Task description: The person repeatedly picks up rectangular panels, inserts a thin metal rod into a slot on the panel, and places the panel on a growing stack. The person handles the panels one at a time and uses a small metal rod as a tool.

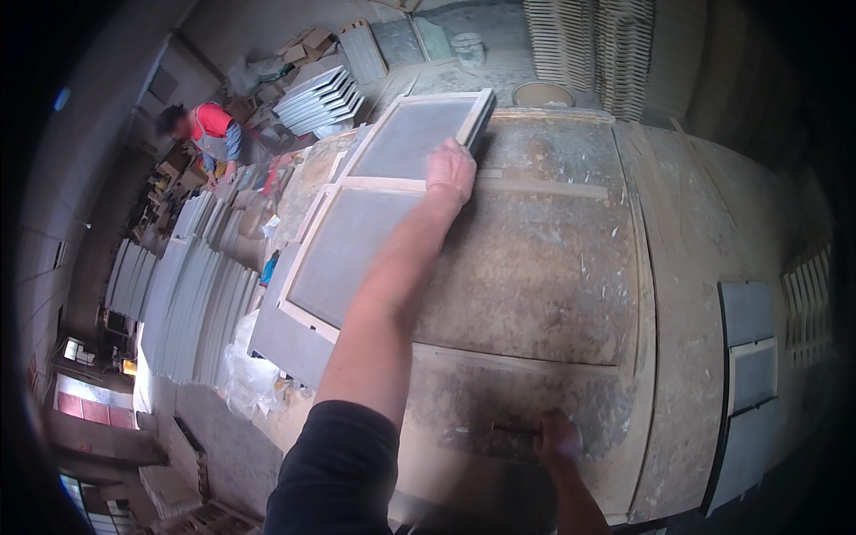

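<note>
My left hand [452, 169] grips the right edge of a framed panel [410, 134], its fingers closed on the pale wooden rim. The panel has two grey fields split by a crossbar and lies at a slant over the left part of the table, its right edge raised. Beneath it a grey board [290, 334] sticks out. Low on the right, in shadow, my right hand [559, 437] is closed round a short brown stick-like tool [514, 430]; its exact kind is too dark to make out.
The worn wooden table [526, 285] has raised strips. Grey slats [201, 303] and a plastic bag [250, 366] are at left, where another person [209, 134] in red bends over. Stacked panels [319, 100] stand behind, slatted piles [588, 53] at back right, more panels [751, 374] far right.
</note>
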Demonstrator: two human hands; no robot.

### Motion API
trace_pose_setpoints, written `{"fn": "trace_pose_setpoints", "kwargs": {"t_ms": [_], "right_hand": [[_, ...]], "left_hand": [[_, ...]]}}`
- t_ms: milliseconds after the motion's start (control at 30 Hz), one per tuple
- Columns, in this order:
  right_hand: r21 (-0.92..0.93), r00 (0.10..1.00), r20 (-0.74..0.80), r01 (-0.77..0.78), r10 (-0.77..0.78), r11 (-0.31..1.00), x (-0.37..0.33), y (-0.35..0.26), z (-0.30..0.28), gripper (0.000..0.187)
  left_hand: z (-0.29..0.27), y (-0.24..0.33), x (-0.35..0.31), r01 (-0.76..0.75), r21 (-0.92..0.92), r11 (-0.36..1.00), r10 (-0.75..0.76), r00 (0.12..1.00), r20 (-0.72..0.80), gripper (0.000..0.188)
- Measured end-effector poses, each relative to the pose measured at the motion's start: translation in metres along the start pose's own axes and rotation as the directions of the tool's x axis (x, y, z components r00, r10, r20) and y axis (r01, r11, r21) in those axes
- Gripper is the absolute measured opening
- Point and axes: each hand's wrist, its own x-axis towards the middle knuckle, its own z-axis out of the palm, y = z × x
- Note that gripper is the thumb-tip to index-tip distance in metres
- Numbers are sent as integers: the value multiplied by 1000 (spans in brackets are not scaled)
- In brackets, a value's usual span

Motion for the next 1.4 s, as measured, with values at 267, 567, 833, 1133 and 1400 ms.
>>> {"fn": "trace_pose_setpoints", "kwargs": {"t_ms": [267, 567, 833, 1133, 1400], "right_hand": [[-10, 1000, -17, -15, 15, 1000, -11, 10, 9, 25], [-48, 1000, 24, -13, 14, 999, -12, 8, 5, 22], [190, 998, -24, -44, 50, 981, -23, 6, -16, 21], [298, 895, -433, 255, -108, 920, -141, -76, -218, 19], [81, 693, -705, 285, -147, 955, -121, -164, -365, 17]], "left_hand": [[-75, 41, -37, -129, -43, 991, 124, 987, -104, 28], [-173, 52, -103, -269, -54, 962, 251, 941, -225, 35], [-287, 84, -220, -455, -41, 889, 411, 836, -364, 28], [-350, 93, -365, -673, -67, 737, 600, 696, -393, 21], [-369, 99, -445, -838, -140, 528, 733, 532, -423, 21]]}}
